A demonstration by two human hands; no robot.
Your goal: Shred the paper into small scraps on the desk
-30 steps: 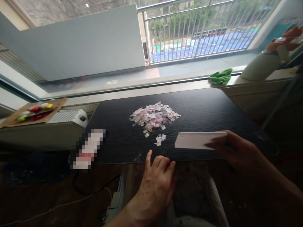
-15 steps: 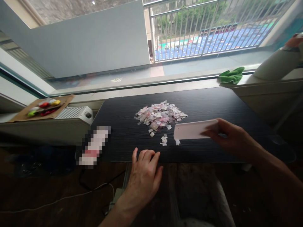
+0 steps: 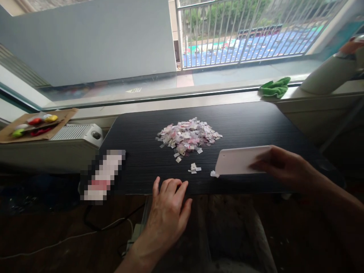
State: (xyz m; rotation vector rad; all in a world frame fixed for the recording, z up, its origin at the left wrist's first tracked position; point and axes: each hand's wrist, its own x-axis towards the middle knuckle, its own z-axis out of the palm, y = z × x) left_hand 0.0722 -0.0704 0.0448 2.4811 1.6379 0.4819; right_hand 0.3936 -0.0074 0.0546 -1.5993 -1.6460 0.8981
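Head view: flat, pale-pink card, small hole near one corner.

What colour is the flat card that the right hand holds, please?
The card is pale pinkish white, seen best in the head view.

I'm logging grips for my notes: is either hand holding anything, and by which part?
The right hand holds a flat pale card by the end nearest the wrist. Nothing shows held in the left hand.
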